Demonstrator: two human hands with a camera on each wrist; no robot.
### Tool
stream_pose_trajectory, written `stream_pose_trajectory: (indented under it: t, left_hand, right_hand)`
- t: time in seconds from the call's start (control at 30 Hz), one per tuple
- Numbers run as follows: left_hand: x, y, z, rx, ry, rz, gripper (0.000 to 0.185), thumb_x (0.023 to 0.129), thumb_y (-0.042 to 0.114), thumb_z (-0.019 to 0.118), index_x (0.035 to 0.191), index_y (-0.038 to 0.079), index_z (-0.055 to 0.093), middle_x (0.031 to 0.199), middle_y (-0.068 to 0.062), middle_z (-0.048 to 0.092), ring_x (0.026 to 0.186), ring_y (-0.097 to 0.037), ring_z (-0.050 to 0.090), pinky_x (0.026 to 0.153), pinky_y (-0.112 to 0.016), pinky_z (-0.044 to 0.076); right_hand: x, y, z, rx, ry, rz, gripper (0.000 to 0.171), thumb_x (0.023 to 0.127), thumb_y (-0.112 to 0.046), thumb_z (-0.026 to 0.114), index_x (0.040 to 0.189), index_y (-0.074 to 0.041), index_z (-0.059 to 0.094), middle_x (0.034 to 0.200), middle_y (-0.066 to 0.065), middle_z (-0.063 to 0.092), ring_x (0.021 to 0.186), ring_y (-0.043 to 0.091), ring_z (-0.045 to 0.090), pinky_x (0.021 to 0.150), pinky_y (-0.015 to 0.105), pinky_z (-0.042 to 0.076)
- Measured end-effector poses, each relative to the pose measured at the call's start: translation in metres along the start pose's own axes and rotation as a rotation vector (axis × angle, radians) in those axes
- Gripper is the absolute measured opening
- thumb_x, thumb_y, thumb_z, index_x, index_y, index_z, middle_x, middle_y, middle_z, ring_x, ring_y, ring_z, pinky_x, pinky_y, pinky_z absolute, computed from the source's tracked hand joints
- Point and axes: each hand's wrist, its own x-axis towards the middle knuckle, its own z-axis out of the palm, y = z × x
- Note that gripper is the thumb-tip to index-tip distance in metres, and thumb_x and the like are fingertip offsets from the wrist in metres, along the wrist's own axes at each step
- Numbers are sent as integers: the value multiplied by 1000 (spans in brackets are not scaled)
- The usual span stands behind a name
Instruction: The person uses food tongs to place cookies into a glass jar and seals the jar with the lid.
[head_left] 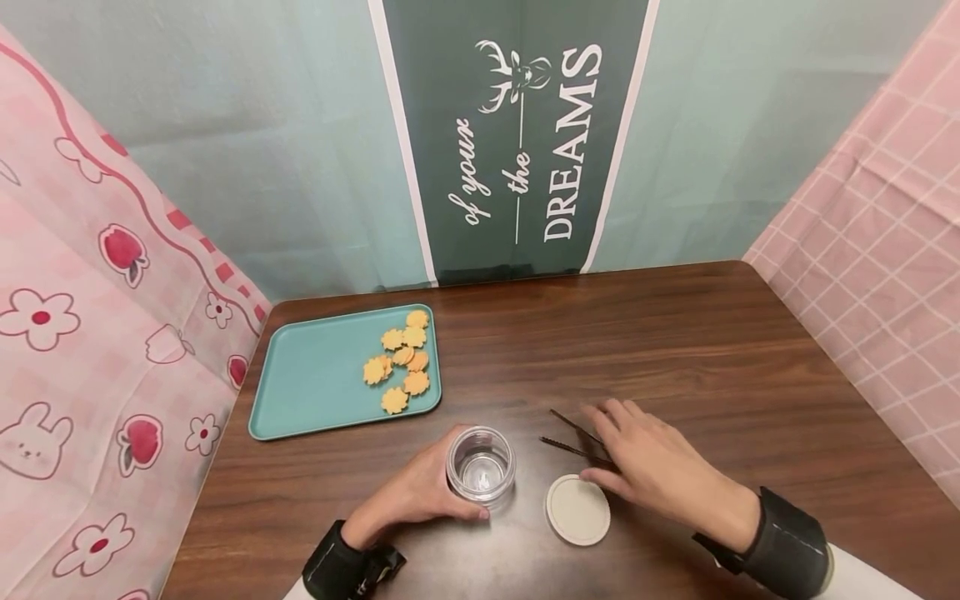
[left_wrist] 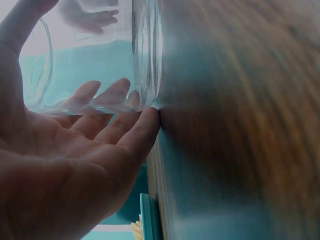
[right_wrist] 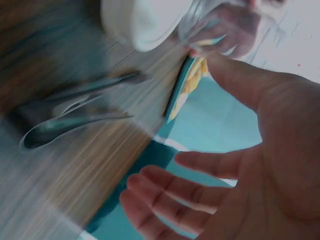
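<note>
A clear, open-topped jar (head_left: 482, 472) stands upright on the table in the head view, with nothing inside it. My left hand (head_left: 431, 483) holds its side, fingers behind and thumb in front; the left wrist view shows the fingers (left_wrist: 125, 132) through the clear wall. To the jar's right lies a round cream lid (head_left: 577, 510). My right hand (head_left: 652, 454) is over a pair of dark tongs (head_left: 567, 447) and partly hides them, its thumb close to the lid. In the right wrist view its fingers are spread, apart from the tongs (right_wrist: 107, 82).
A teal tray (head_left: 322, 375) lies at the left of the brown wooden table (head_left: 637, 333). Several flower-shaped yellow-orange crackers (head_left: 394, 401) sit along its right side. Behind hangs a teal curtain (head_left: 315, 167) with lettering; pink patterned cloth (head_left: 892, 217) flanks both sides.
</note>
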Motion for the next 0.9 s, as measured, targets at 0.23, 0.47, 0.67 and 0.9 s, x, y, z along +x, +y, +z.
stream_pose_trajectory:
  t: [0.23, 0.47, 0.67, 0.9]
  left_hand:
    - [0, 1, 0, -11, 1, 0, 91, 69, 24, 101, 145, 14, 53, 138, -7, 66, 129, -29, 63, 116, -46, 46]
    - [0, 1, 0, 3, -2, -7, 93, 69, 27, 102, 146, 15, 52, 139, -7, 66, 129, -28, 62, 116, -47, 46]
    - [0, 2, 0, 21, -3, -19, 95, 67, 29, 103, 147, 16, 52, 139, -4, 66, 130, -26, 62, 116, -47, 46]
    - [0, 4, 0, 45, 0, -18, 98, 66, 30, 103, 147, 17, 51, 140, -3, 65, 130, -24, 62, 116, -46, 46]
  right_hand:
    - [-6, 11, 4, 8, -26, 109, 82, 82, -50, 89, 138, 3, 61, 105, 11, 62, 83, 24, 62, 59, 37, 53]
    - [-7, 13, 8, 26, -62, 162, 81, 83, -50, 89, 138, 2, 61, 109, 13, 65, 90, 29, 66, 59, 39, 57]
    - [-9, 13, 13, 38, -108, 207, 74, 82, -48, 90, 131, 2, 64, 108, 14, 67, 92, 33, 70, 60, 46, 59]
    - [-10, 15, 18, 49, -107, 200, 74, 81, -44, 91, 130, 3, 63, 109, 16, 66, 91, 35, 71, 64, 48, 60]
